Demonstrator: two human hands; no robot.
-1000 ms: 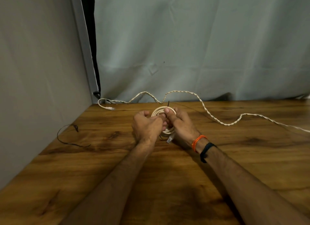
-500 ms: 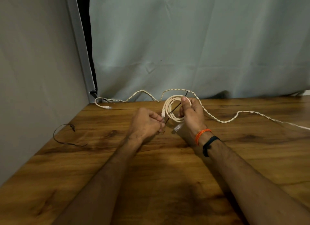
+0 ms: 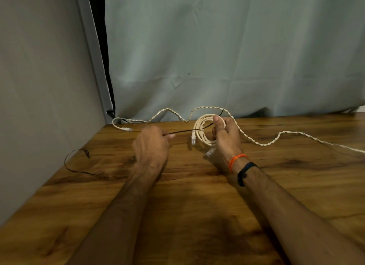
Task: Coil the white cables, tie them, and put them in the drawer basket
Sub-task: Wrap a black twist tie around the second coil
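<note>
My right hand grips a coiled white cable and holds it upright above the wooden table. A clear plug hangs from the coil's left side, another below my palm. A thin black tie wire runs through the coil, taut, out to my left hand, which pinches its end. The wire's other tip sticks up behind my right thumb. A second white cable, twisted and uncoiled, snakes along the table's back edge from the left corner to the right. No drawer basket is in view.
Another loose black tie wire lies curled near the table's left edge by the grey wall. A grey curtain hangs right behind the table. The twisted cable's plug rests at the back left corner.
My hands have moved apart. The left hand pulled the black wire out to the left, drawing it taut through the coil, while the right hand lifted the coil and tipped it upright.
</note>
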